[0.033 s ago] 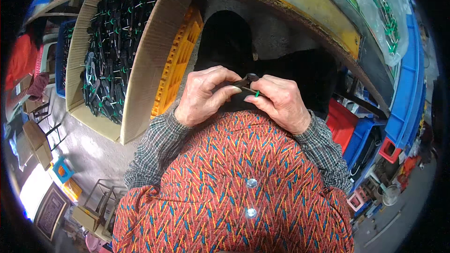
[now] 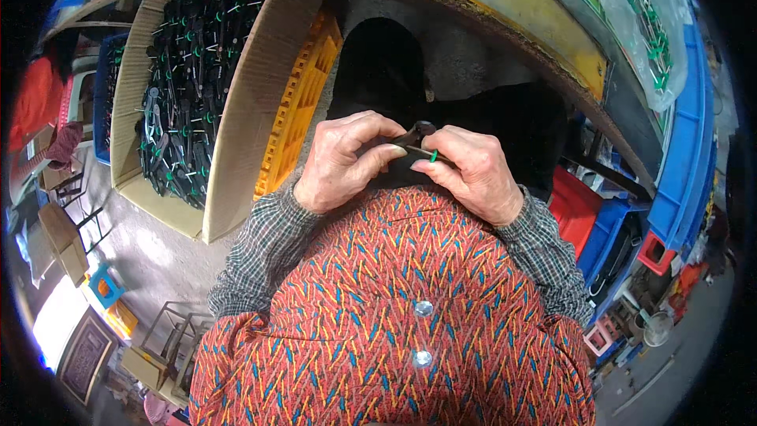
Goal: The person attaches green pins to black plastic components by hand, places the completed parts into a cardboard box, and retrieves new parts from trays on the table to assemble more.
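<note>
Above my lap, both hands meet at a small dark metal tool [image 2: 423,128] with a rounded head. A thin rod with a green ring [image 2: 434,155] crosses just below that head. My left hand [image 2: 352,158] pinches the tool's left part between thumb and bent fingers. From the other side, my right hand [image 2: 473,170] closes thumb and forefinger round the tool's right part and the green-ringed rod. The fingers hide much of the tool, so its exact kind cannot be made out.
A tall cardboard box [image 2: 236,122] full of black tools with green rings [image 2: 189,87] stands at the left. Beside it is a yellow plastic crate [image 2: 296,102]. A worn table edge [image 2: 505,20] curves ahead. At the right are a clear bag [image 2: 658,43] of green pieces and a blue tray [image 2: 678,189].
</note>
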`<action>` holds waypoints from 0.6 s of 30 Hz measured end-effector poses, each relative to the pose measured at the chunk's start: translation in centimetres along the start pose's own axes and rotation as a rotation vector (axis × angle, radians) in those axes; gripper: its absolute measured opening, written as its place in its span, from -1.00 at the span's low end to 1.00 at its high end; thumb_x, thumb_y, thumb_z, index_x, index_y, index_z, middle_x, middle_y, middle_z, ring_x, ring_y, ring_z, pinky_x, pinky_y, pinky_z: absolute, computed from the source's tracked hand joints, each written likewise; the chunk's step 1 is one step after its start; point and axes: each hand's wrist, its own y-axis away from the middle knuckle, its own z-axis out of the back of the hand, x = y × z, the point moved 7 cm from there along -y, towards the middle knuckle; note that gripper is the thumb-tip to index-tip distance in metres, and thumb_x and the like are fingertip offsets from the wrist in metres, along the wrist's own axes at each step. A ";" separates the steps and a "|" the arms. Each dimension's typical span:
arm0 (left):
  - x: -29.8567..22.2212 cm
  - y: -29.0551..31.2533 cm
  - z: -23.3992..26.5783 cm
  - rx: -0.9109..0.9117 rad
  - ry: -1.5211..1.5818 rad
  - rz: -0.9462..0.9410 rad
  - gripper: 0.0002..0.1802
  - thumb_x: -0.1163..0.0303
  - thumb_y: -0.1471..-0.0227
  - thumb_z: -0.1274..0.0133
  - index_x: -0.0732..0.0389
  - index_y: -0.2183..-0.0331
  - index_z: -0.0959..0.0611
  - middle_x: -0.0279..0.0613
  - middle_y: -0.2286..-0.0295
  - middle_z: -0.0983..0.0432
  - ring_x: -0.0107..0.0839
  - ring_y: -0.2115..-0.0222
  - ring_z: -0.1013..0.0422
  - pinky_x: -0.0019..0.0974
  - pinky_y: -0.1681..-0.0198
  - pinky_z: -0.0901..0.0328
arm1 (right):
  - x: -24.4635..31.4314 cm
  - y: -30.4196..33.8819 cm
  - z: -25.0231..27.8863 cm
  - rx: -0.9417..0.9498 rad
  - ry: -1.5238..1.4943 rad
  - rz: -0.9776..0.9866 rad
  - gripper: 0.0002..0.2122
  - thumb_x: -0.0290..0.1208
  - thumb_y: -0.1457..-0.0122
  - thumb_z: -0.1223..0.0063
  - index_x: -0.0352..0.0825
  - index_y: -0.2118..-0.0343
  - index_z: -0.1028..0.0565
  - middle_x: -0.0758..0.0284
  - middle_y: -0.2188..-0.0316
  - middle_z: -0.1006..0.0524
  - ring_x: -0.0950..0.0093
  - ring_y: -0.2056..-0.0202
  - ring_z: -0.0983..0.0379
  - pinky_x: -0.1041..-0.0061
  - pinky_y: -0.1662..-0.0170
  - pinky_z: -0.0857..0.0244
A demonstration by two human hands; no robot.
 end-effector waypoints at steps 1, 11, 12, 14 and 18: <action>0.2 0.1 0.0 0.003 0.041 0.051 -0.91 0.59 -0.01 -0.10 0.35 0.35 -0.58 -0.27 0.50 -0.47 -0.60 0.59 -0.45 -0.54 0.55 -0.33 | -0.1 0.0 0.1 -0.026 -0.072 -0.027 -0.79 -0.33 -0.02 -0.19 -0.35 0.42 -0.43 0.20 0.51 -0.45 0.20 0.47 -0.45 0.32 0.47 -0.28; 0.7 0.3 -0.1 0.004 0.084 0.124 -0.86 0.56 0.00 -0.11 0.37 0.32 -0.59 -0.17 0.45 -0.49 -0.54 0.59 -0.46 -0.52 0.54 -0.36 | 0.0 -0.1 0.1 -0.089 -0.045 0.025 -0.80 -0.31 -0.08 -0.16 -0.35 0.45 -0.46 0.26 0.60 -0.45 0.31 0.59 -0.44 0.38 0.52 -0.26; 0.7 0.4 -0.2 -0.002 0.096 0.128 -0.86 0.57 0.00 -0.10 0.37 0.32 -0.59 -0.18 0.45 -0.49 -0.54 0.59 -0.46 -0.52 0.53 -0.36 | -1.1 -0.1 -0.5 0.011 -0.248 -0.150 -0.79 -0.30 -0.13 -0.12 -0.36 0.48 -0.47 0.33 0.65 -0.42 0.44 0.62 -0.39 0.44 0.55 -0.22; 0.8 0.5 -0.2 -0.010 0.105 0.133 -0.86 0.57 0.00 -0.10 0.38 0.32 -0.59 -0.18 0.45 -0.48 -0.54 0.59 -0.46 -0.52 0.53 -0.36 | -2.4 0.4 -1.7 0.189 -0.622 -0.438 -0.69 -0.25 -0.24 0.00 -0.37 0.55 -0.50 0.50 0.74 -0.37 0.74 0.64 -0.25 0.63 0.59 -0.10; 0.8 0.5 -0.2 -0.002 0.118 0.095 -0.87 0.58 -0.01 -0.09 0.38 0.32 -0.59 -0.18 0.44 -0.48 -0.55 0.57 -0.46 -0.51 0.51 -0.37 | -3.4 1.2 -2.4 0.251 -0.754 -0.578 -0.71 -0.26 -0.22 -0.03 -0.38 0.52 -0.49 0.50 0.70 -0.39 0.74 0.63 -0.22 0.66 0.58 -0.09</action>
